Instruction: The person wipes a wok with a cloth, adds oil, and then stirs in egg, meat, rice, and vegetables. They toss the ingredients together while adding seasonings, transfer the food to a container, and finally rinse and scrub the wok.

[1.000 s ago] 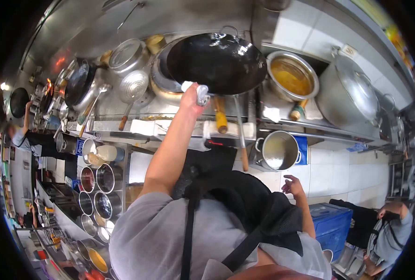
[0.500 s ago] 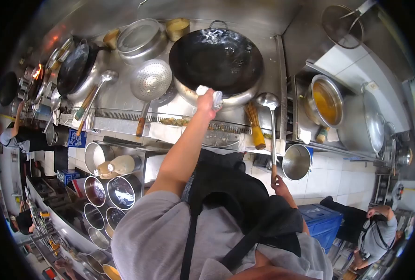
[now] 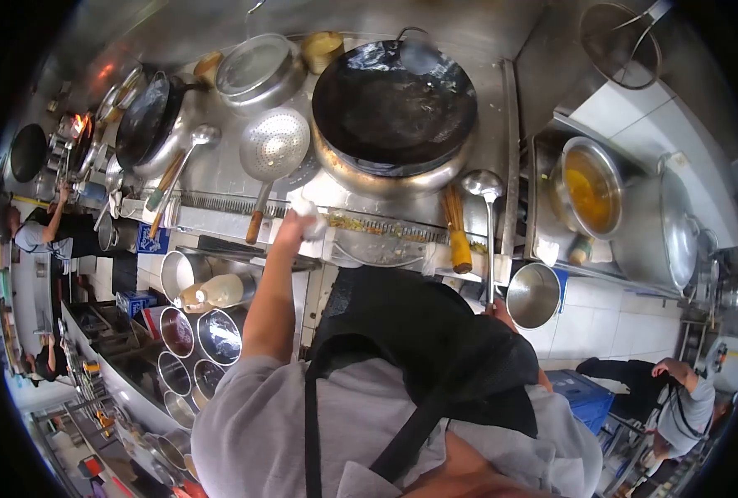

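Observation:
My left hand [image 3: 288, 231] is closed on a crumpled white cloth [image 3: 306, 212] near the stove's front edge, just right of the wooden handle of a perforated skimmer [image 3: 274, 144]. A black wok [image 3: 394, 108], its inside showing whitish patches, sits on the round burner ring [image 3: 369, 172], apart from my hands. Beside the ring, a steel ladle [image 3: 483, 184] lies with its handle pointing towards me. Around the lower end of that handle my right hand [image 3: 500, 314] is closed, partly hidden by the apron. A bamboo brush [image 3: 458, 241] lies left of the ladle.
A pot of orange liquid [image 3: 586, 189] and a large lidded pot [image 3: 666, 224] stand right. A lidded pan [image 3: 254, 68] stands behind the skimmer. Several steel containers [image 3: 219, 336] are lower left. One co-worker [image 3: 676, 411] is at right, others at left.
My left hand has left the wok's near rim and moved left and towards me with the cloth. My right hand is farther up the ladle handle. The view has shifted slightly.

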{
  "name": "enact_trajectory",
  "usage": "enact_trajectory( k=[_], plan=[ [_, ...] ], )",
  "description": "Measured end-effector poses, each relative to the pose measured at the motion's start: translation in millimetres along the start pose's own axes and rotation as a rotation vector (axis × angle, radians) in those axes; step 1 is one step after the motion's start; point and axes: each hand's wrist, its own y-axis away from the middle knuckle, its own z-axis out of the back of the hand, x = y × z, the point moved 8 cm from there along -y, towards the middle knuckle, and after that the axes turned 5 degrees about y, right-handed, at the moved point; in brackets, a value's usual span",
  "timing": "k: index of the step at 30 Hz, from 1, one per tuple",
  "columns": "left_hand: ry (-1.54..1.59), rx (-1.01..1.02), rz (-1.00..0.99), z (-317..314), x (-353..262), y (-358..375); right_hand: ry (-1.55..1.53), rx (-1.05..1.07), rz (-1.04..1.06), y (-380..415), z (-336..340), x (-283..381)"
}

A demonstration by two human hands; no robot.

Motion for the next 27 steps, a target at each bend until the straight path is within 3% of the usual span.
enact_trajectory(
  k=[1,3,4,6,7,12,14,18,23,25,27],
  plan=[
    [-0.001,-0.003,-0.004,17,15,-4,0.100,-0.196,0.034,7,15,8],
    [-0.431,-0.031,-0.010,52,63,-22,0.304,-0.581,0.098,30,47,23],
    [-0.429,-0.038,-0.011,53,70,-20,0.306,-0.577,0.103,38,56,33],
    [-0.826,-0.202,-0.176,56,65,-14,0.317,-0.524,0.065,49,71,47],
    [-0.933,-0.254,-0.154,44,52,-5,0.173,-0.415,0.003,13,71,-10],
    [-0.833,-0.226,-0.054,28,54,11,0.034,-0.393,0.170,3,79,-37],
    [-0.814,-0.249,-0.010,28,57,15,-0.046,-0.263,0.274,16,81,20],
    [-0.859,-0.311,-0.115,34,56,20,-0.228,0.071,0.505,47,90,181],
    [-0.822,-0.386,-0.122,65,54,52,-0.012,0.065,0.549,5,97,349],
    [-0.831,-0.358,-0.184,92,68,65,0.078,0.061,0.561,-30,81,376],
    [-0.828,-0.422,-0.083,92,58,117,0.091,-0.074,0.678,-57,68,396]
  ],
)
